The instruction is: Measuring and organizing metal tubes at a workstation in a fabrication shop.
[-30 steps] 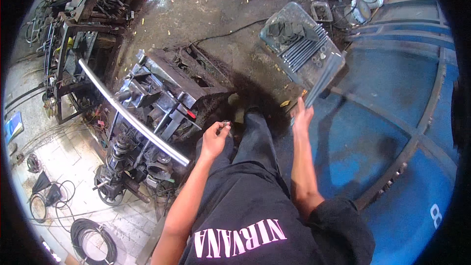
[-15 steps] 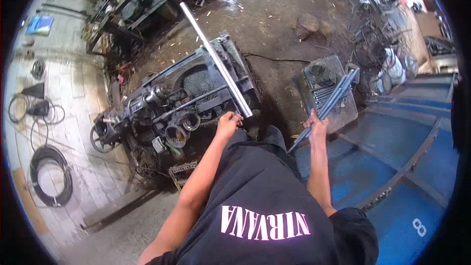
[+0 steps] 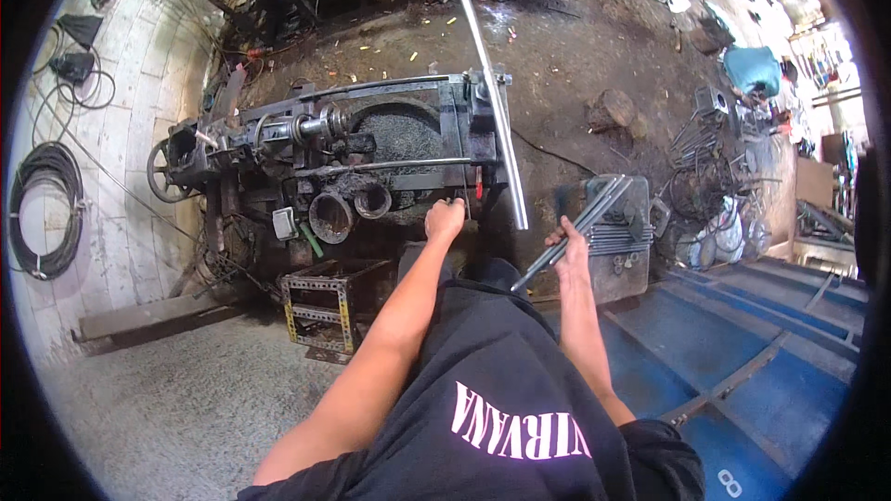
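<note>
In my right hand (image 3: 571, 249), closed fingers grip a small bundle of thin grey metal rods (image 3: 587, 218), slanting from lower left to upper right. My left hand (image 3: 445, 219) is at the front edge of a dark, greasy machine (image 3: 306, 134) with a handwheel and two long guide rails. Its fingers are curled; what they hold, if anything, is hidden. A long shiny metal bar (image 3: 498, 111) lies across the machine's right end, just right of my left hand. Below the rod bundle, a grey tray (image 3: 608, 289) holds several more rods.
Blue metal panels (image 3: 715, 343) lie at the lower right. A slotted-metal stand (image 3: 317, 311) is left of my legs. Cable coils (image 3: 42, 209) hang on the pale wall. A wood stump (image 3: 613, 111) and scrap parts (image 3: 705, 144) lie on the floor beyond.
My view has turned, so the machine now appears more level. The rod bundle stays in my right hand, now closer to my body. My left hand has curled at the machine's edge.
</note>
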